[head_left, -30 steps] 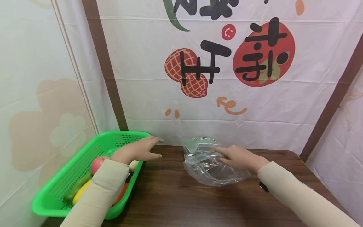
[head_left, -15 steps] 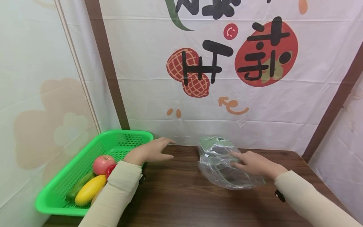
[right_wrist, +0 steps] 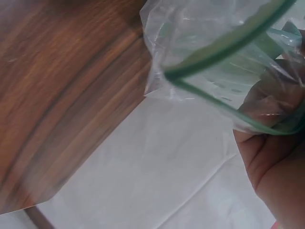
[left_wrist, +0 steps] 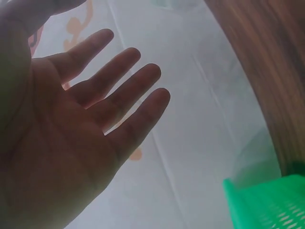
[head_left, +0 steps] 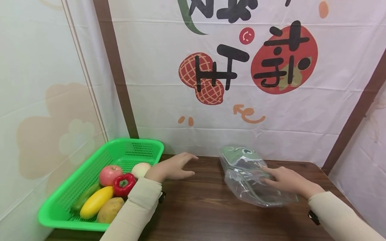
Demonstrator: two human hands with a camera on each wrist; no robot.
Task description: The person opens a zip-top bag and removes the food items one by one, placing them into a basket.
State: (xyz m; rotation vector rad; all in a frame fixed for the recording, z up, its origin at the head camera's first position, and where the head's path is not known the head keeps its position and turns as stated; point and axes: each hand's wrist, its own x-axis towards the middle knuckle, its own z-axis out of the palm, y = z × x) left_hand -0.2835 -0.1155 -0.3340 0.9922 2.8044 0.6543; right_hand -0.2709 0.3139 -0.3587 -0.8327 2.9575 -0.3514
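Observation:
My right hand (head_left: 287,180) holds a clear plastic zip bag (head_left: 244,187) by its right side over the table's back right. The bag has a green printed panel with a cartoon eye. In the right wrist view, its green-edged mouth (right_wrist: 209,59) gapes, and my fingers lie partly behind the see-through film. My left hand (head_left: 173,167) hovers beside the basket's right rim with its fingers spread, holding nothing. Its bare palm (left_wrist: 57,138) shows in the left wrist view.
At the left stands a green plastic basket (head_left: 60,187). In it lie an apple (head_left: 110,175), a red bell pepper (head_left: 124,184), a yellow oblong fruit (head_left: 96,202), a potato-like brown piece (head_left: 110,210), a green vegetable (head_left: 85,197) and a pale round piece (head_left: 141,170). A printed cloth (head_left: 156,110) hangs behind the wooden table (head_left: 193,214).
My right hand has carried the bag to the right. The left hand has moved right, off from over the basket, uncovering the red pepper and the brown piece.

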